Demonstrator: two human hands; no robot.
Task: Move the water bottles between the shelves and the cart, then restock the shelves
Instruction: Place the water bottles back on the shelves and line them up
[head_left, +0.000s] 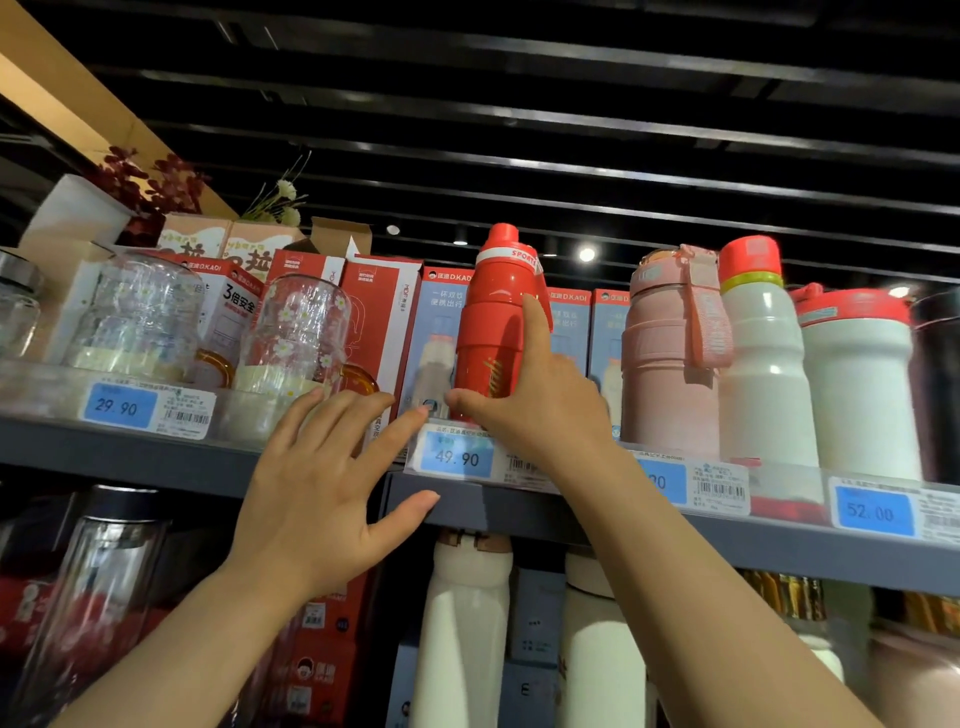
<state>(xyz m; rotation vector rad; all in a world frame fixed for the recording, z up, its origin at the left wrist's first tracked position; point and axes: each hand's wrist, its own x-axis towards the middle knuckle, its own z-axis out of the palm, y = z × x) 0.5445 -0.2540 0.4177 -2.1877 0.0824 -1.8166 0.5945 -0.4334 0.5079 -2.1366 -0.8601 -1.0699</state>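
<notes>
Both forearms come up from the bottom of the view toward the upper shelf (156, 457). Left hand (317, 488) is nearest the camera; it holds nothing, its fingers (363, 410) are straight and a little spread, and their tips reach the shelf edge just at 9 o'clock of the red bottle (493, 322). Right hand (535, 405) grips the lower body of this bottle: the thumb goes around the base at the left, the index finger lies up along the right side, and the other fingers are hidden behind.

Red bottle stands upright at the front edge of the shelf, its long axis vertical, the cap at 12 o'clock. It is above the blue price tag (457, 457). So the bottle is already inside the right hand, and the left hand is only beside it, perhaps ready to steady it.

At 3 o'clock of the bottle the pink bottle (670, 353) is near, and a white bottle (763, 364) follows it. At 9 o'clock there are red boxes (374, 322) and glass cups (296, 338). Behind stand pale blue boxes (441, 332). The room on both sides is narrow, so I judge the bottle must travel straight forward or straight back, kept upright. Shelf looks flat and smooth, with a clear rail in front. More white bottles (462, 623) stand on the lower shelf.
</notes>
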